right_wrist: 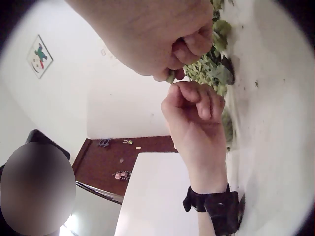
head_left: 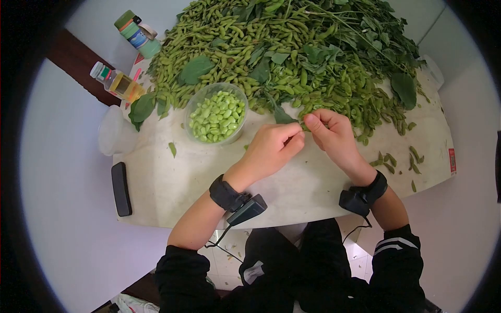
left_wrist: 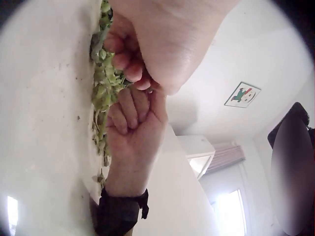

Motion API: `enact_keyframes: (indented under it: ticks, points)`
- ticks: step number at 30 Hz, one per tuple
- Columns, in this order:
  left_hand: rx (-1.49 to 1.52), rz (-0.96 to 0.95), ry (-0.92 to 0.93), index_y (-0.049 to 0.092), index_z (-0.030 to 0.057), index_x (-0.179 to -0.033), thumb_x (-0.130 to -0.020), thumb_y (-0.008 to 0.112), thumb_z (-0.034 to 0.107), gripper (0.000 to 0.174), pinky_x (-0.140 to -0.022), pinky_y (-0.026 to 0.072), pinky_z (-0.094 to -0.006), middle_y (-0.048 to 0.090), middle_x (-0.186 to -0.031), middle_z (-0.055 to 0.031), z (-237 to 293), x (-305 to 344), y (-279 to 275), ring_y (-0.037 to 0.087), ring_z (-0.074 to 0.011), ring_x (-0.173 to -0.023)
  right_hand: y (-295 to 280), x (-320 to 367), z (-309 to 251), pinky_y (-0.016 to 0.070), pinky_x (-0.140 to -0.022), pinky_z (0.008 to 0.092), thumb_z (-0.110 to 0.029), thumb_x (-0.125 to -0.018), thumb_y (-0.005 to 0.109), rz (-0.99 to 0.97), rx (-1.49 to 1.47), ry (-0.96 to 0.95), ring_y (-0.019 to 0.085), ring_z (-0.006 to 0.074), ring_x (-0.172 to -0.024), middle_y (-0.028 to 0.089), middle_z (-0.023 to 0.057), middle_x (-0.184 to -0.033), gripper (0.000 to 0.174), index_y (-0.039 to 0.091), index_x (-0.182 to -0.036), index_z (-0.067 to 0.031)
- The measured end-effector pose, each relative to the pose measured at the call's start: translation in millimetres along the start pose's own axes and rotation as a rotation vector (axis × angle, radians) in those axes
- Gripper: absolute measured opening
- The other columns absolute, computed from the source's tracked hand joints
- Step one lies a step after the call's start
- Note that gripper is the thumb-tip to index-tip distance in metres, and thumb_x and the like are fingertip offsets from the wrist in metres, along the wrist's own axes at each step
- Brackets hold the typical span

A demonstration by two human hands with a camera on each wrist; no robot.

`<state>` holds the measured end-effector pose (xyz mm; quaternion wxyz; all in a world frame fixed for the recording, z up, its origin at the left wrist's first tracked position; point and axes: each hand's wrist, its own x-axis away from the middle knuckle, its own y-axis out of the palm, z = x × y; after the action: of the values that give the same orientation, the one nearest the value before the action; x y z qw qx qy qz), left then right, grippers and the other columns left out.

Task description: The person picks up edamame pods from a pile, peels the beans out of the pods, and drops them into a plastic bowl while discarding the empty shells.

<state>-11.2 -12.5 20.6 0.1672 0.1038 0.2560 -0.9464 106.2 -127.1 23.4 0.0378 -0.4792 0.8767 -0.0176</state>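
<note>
**Two hands at a pod, seen from above.** At the near left edge of the pale tabletop (head_left: 172,182) a dark phone (head_left: 121,189) is laid flat. Over the middle of the tabletop the left hand (head_left: 269,148) and the right hand (head_left: 334,135) are seen meeting. A single green pod (head_left: 302,123) is pinched between them, raised clear of the surface and just in front of the heap.

The fingers (head_left: 293,138) of the left hand are curled almost closed, with thumb and forefinger nipped onto one end of the pod. Those of the right hand are bent in the same way onto the other end. This is borne out in the right wrist view, where a little of the pod (right_wrist: 170,77) is shown between the two sets of fingertips.

The pod is judged to be light, soft-walled and pliant, and unlikely to slip. Hold is best taken at its two ends, so that the beans inside are not crushed.

Just left of the hands a clear bowl (head_left: 188,119) of shelled beans is set. Beyond it, the far half of the tabletop is covered by a large heap (head_left: 282,47) of pods and leaves. A bottle (head_left: 117,82) of yellow liquid and a green container (head_left: 136,32) are placed at its left margin.
</note>
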Motion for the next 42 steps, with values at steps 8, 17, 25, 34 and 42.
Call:
enact_keyframes:
  ticks: [8, 17, 25, 34, 42]
  points:
    - [0.034, -0.04, -0.01, 0.047, -0.0003, -0.069, -0.082, 0.05, 0.012, 0.018, -0.043, 0.0285, -0.0246, 0.037, -0.053, -0.0046, 1, 1, -2, 0.032, -0.0095, -0.048, 1, 0, 2, 0.0217, -0.04, 0.0186, -0.025, -0.088, 0.049, 0.027, -0.136, 0.022, 0.03, 0.0011, -0.045, 0.038, -0.0077, -0.052, 0.028, 0.052, -0.071, -0.0041]
    - [-0.02, -0.079, -0.107, 0.058, 0.0, -0.093, -0.081, 0.054, 0.009, 0.016, -0.052, 0.042, -0.0222, 0.059, -0.066, -0.0085, -1, -1, 3, 0.053, -0.0098, -0.056, -14, -7, -9, 0.0153, -0.034, 0.0198, -0.029, -0.091, 0.041, 0.07, -0.398, 0.176, 0.021, 0.0023, -0.037, 0.028, -0.0072, -0.046, 0.028, 0.048, -0.076, -0.0062]
    - [0.154, 0.147, -0.032, 0.051, 0.0004, -0.107, -0.082, 0.054, 0.01, 0.026, -0.058, 0.0437, -0.022, 0.059, -0.089, -0.0051, -2, -3, 6, 0.054, -0.0097, -0.07, -10, -6, -3, 0.0166, -0.035, 0.0199, -0.03, -0.09, 0.045, -0.09, -0.308, 0.234, 0.023, 0.0021, -0.039, 0.031, -0.0074, -0.049, 0.027, 0.049, -0.077, -0.0073]
    - [0.168, 0.063, -0.084, 0.051, -0.0006, -0.095, -0.083, 0.054, 0.01, 0.016, -0.055, 0.0439, -0.0244, 0.057, -0.076, -0.0088, -1, -1, 3, 0.057, -0.0141, -0.062, -9, -2, -6, 0.0215, -0.037, 0.0184, -0.033, -0.09, 0.044, -0.287, -0.222, 0.28, 0.03, 0.0018, -0.042, 0.039, -0.0062, -0.055, 0.033, 0.056, -0.081, -0.0041]
    - [0.329, 0.156, -0.081, 0.053, -0.0002, -0.096, -0.083, 0.053, 0.005, 0.015, -0.057, 0.0435, -0.0218, 0.057, -0.074, -0.0059, 2, -5, 3, 0.054, -0.0104, -0.062, -9, -2, -3, 0.0266, -0.046, 0.0189, -0.025, -0.088, 0.049, -0.213, -0.011, 0.055, 0.033, 0.0015, -0.054, 0.041, -0.0069, -0.059, 0.025, 0.053, -0.075, -0.0042]
